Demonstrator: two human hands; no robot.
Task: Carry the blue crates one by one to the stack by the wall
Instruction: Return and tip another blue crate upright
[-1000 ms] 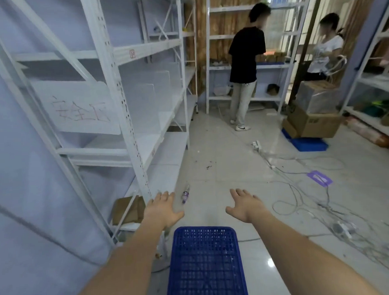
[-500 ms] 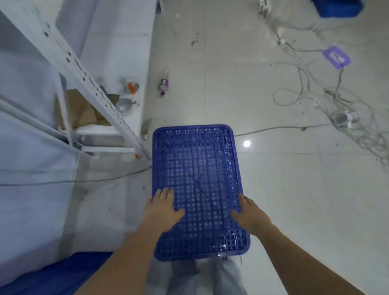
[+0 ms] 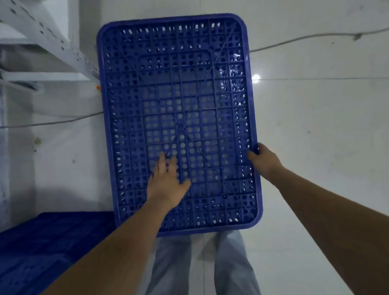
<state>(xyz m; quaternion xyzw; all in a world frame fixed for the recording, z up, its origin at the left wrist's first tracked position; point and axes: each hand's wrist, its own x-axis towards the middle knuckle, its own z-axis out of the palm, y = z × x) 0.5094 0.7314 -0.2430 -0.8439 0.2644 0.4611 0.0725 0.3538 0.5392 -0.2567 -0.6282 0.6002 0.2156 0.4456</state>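
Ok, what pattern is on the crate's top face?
A ribbed grid of round holes, all blue, on the perforated plastic crate; head view.

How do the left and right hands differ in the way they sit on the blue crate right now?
The left hand lies flat on the blue crate, fingers straight, well inside its perforated surface; the right hand is at the crate's right edge. The left hand only presses, while the right hand has a grip, fingers curled round the rim. Both touch the near half of the same crate.

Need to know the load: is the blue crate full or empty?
Cannot tell: the blue crate appears turned bottom-up, showing only its perforated ribbed panel, so its inside is hidden.
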